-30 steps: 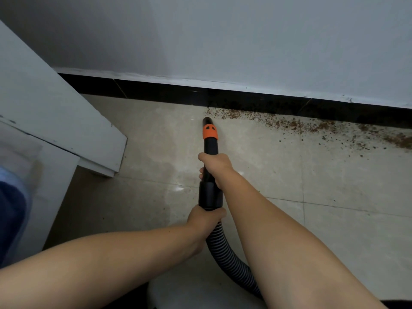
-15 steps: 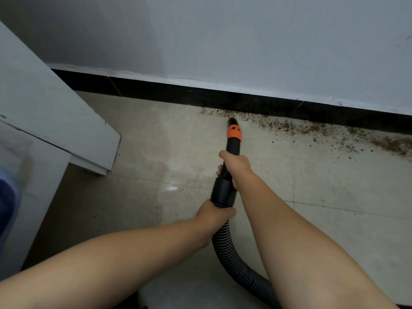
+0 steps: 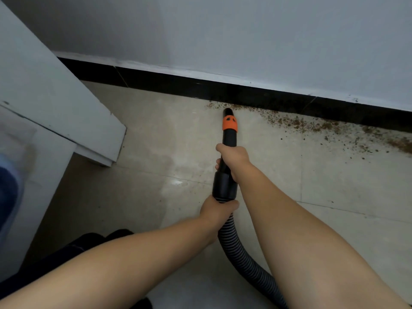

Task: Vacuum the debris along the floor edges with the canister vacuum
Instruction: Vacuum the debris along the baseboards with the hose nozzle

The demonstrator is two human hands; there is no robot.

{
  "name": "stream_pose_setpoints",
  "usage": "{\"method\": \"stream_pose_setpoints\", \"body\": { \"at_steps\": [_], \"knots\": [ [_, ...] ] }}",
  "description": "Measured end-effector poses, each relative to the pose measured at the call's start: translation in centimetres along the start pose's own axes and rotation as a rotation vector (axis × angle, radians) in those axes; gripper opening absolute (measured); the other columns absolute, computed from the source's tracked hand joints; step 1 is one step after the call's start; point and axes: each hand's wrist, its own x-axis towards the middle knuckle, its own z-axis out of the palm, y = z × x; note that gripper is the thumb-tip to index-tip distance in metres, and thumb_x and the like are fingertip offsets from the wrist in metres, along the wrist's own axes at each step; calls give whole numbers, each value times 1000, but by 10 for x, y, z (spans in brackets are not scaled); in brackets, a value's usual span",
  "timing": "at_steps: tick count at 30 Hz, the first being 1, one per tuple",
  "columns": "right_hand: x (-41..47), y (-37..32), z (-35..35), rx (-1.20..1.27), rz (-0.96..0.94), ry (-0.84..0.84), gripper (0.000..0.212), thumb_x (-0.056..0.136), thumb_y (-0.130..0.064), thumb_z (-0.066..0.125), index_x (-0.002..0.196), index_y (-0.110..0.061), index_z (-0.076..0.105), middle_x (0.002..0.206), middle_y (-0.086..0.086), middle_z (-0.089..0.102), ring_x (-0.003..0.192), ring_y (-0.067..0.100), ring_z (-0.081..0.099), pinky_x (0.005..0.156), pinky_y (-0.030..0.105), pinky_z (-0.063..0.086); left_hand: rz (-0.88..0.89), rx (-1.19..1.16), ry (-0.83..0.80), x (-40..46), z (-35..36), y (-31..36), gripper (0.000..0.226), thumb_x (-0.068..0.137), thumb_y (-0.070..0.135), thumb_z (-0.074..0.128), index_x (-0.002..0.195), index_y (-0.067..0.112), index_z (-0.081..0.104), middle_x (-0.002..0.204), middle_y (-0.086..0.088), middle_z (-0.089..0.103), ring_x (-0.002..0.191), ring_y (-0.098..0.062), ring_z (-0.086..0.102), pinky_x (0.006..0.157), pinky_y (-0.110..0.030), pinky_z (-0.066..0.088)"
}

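A black vacuum nozzle (image 3: pixel 229 139) with an orange band points at the floor edge, its tip at the left end of a strip of brown debris (image 3: pixel 312 126) lying along the black skirting (image 3: pixel 256 94). My right hand (image 3: pixel 234 159) grips the nozzle tube just below the orange band. My left hand (image 3: pixel 217 211) holds the ribbed grey hose (image 3: pixel 243 257) where it joins the nozzle's black collar. The hose runs down and off the bottom right of the frame. The canister is out of sight.
A white cabinet or door panel (image 3: pixel 66 108) juts out at the left, its corner close to the floor. The pale tiled floor (image 3: pixel 156 175) spreads between it and the wall (image 3: pixel 245 36). Dark clothing (image 3: pixel 73 250) shows at the bottom left.
The nozzle tip has advanced from open tile up to the skirting, now touching the left end of the debris strip. Both hands keep the same hold.
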Motion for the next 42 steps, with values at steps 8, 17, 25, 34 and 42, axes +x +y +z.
{"method": "stream_pose_setpoints", "body": {
  "at_steps": [8,17,25,34,42],
  "knots": [
    [5,-5,41,-31,-19,-99,19,83,-16,61,94,-7,49,63,9,55,44,17,51,36,18,42,23,-28,118,9,-28,4,31,84,12,65,114,6,60,109,-17,66,94,-27,62,67,-27,49],
    [14,-2,-24,62,11,51,16,84,-17,61,89,-9,48,60,7,54,45,18,51,46,27,46,17,105,16,12,20,7,35,83,10,62,117,6,58,101,-13,63,94,-28,61,71,-29,45],
    [22,-3,-70,95,16,145,18,84,-17,62,80,-12,45,61,8,54,45,18,51,47,28,46,4,128,-43,9,59,13,35,82,11,63,117,6,58,100,-13,62,99,-30,61,74,-31,46],
    [25,-9,-35,74,5,47,15,83,-17,61,83,-11,48,61,7,54,46,17,52,46,25,47,17,73,32,16,33,15,38,84,13,63,120,8,56,107,-13,64,101,-29,60,76,-31,47],
    [26,-11,-3,26,-8,-23,14,83,-16,61,84,-11,48,61,7,53,45,16,51,44,24,47,-4,-3,86,22,13,15,36,85,13,63,119,6,57,108,-16,64,98,-30,61,76,-32,47]
  ]
}}
